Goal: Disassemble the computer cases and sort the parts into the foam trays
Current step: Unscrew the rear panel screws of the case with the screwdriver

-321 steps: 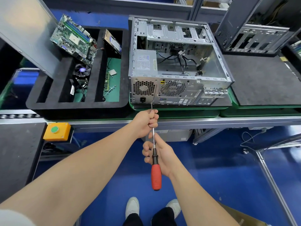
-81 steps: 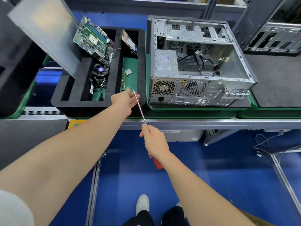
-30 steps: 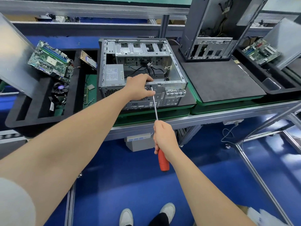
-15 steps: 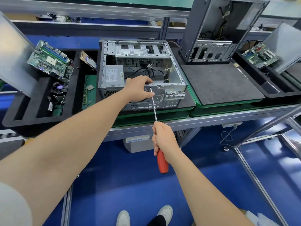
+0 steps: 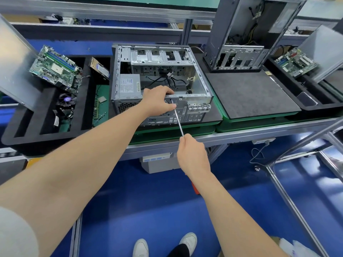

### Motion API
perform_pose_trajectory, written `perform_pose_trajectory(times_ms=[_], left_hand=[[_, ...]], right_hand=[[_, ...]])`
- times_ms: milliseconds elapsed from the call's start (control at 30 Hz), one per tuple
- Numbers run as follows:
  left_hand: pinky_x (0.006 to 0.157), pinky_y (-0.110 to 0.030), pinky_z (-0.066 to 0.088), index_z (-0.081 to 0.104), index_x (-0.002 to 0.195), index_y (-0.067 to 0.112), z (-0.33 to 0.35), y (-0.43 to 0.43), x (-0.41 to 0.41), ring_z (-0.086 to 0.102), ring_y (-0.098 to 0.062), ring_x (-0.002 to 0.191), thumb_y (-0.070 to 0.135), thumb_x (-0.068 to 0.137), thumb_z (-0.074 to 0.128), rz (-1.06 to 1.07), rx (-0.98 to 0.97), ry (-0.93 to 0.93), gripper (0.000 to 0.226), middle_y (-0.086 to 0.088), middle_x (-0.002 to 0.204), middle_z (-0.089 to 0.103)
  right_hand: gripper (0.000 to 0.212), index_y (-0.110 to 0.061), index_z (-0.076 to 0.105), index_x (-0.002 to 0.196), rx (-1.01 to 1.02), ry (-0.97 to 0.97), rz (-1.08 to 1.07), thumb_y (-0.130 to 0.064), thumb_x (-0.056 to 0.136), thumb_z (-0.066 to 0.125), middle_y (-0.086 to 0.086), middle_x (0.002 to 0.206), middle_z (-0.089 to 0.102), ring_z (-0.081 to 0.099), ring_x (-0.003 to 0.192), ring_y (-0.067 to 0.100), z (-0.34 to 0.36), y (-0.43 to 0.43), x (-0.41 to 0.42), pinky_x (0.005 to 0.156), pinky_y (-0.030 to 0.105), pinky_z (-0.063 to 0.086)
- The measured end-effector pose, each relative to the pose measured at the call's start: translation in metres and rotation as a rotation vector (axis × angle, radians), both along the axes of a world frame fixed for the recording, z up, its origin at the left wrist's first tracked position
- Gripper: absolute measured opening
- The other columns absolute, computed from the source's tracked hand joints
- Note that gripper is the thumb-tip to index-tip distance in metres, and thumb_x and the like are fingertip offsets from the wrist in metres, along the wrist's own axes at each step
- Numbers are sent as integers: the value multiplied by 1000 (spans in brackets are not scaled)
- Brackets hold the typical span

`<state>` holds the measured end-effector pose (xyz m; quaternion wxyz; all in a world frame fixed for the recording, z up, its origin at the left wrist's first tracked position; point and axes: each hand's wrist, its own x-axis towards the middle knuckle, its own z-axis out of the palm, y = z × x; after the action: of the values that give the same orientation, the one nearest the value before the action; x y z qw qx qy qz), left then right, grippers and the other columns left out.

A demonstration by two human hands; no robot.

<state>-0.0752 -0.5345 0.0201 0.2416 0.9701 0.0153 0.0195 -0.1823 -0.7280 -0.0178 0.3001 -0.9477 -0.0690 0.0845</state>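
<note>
An open silver computer case [image 5: 201, 84] lies on its side on a green pallet, rear panel toward me, with a grey power supply [image 5: 129, 85] inside at the left. My left hand [image 5: 157, 101] grips the top edge of the rear panel. My right hand [image 5: 193, 156] holds a long screwdriver [image 5: 178, 121] by its red handle, mostly hidden under my palm. The shaft's tip sits against the rear panel just below my left fingers. The black foam tray [image 5: 87, 101] on the left holds a motherboard [image 5: 55, 69], a cooler fan [image 5: 66, 101] and small parts.
A second case [image 5: 246, 32] stands upright behind a grey foam mat [image 5: 248, 93] on the right. Another black tray with a motherboard [image 5: 295, 62] is at the far right. A metal side panel [image 5: 13, 62] leans at the left. The bench's front rail runs below the pallets.
Over the last second the screwdriver tip stayed on the rear panel while my left hand kept its grip on the case edge. My right hand dropped so the red handle is hidden.
</note>
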Motion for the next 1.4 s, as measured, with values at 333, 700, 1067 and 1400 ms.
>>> perform_pose_trajectory(times_ms=[333,700,1067,1400], left_hand=[[116,-45,23,51,145,24,2,0,-3,47,-19,137,42,94,66,-8,12,4,56,4,147,53],[113,-44,24,51,144,24,-2,1,-1,48,-19,135,45,95,64,-10,24,-20,55,3,145,53],[111,-43,23,53,142,25,-6,0,0,50,-17,132,45,95,64,2,11,-47,52,5,142,55],[111,-43,24,54,141,26,-8,0,2,50,-17,131,48,97,61,12,-9,-52,50,5,140,56]], right_hand=[[39,-16,40,82,93,94,3,-34,113,26,8,82,54,52,55,25,2,-2,-1,40,37,54],[37,-16,38,79,149,101,-4,-33,111,30,4,73,49,46,52,23,-5,-4,2,35,27,45],[34,-17,45,92,-111,-29,-7,-37,115,29,10,89,61,59,78,33,2,2,0,69,44,53],[27,-15,58,90,1124,911,-77,-32,110,50,-3,54,29,25,38,11,9,-14,10,36,23,30]])
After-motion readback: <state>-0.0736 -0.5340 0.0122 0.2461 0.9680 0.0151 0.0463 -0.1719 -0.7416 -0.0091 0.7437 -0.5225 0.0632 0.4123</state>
